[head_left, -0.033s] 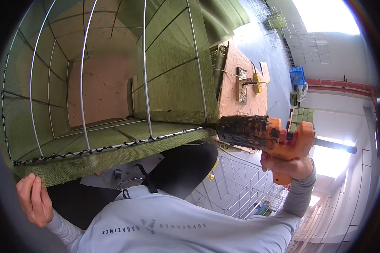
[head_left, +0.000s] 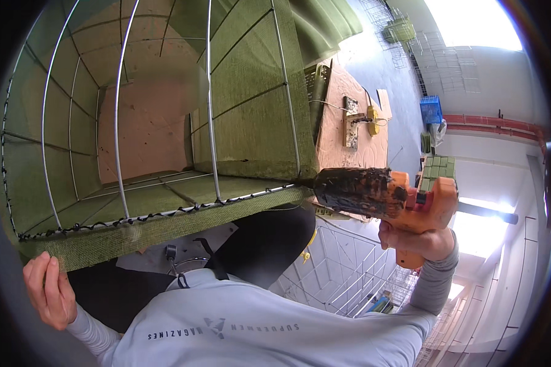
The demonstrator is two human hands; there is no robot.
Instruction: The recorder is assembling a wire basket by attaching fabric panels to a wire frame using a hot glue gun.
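Far left: my left hand (head_left: 49, 292), fingers bent on corner of green cloth (head_left: 122, 241); thumb hidden, so cannot tell if I pinch. Wire frame (head_left: 210, 110) in front of me, cloth on its sides, wavy black line (head_left: 147, 215) along near bar (head_left: 251, 194). Then orange glue gun (head_left: 431, 205), crusty black front, tip at bar's right end. My right hand (head_left: 425, 243) wrapped around gun's handle. Dark stick (head_left: 491, 211) poking out back

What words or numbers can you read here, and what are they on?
Pale grey shirt: dark lettering, upside down in the picture, either side of a small emblem; I won't copy it out.
Orange tool: no lettering I can make out.
Blue crate: too small to tell.
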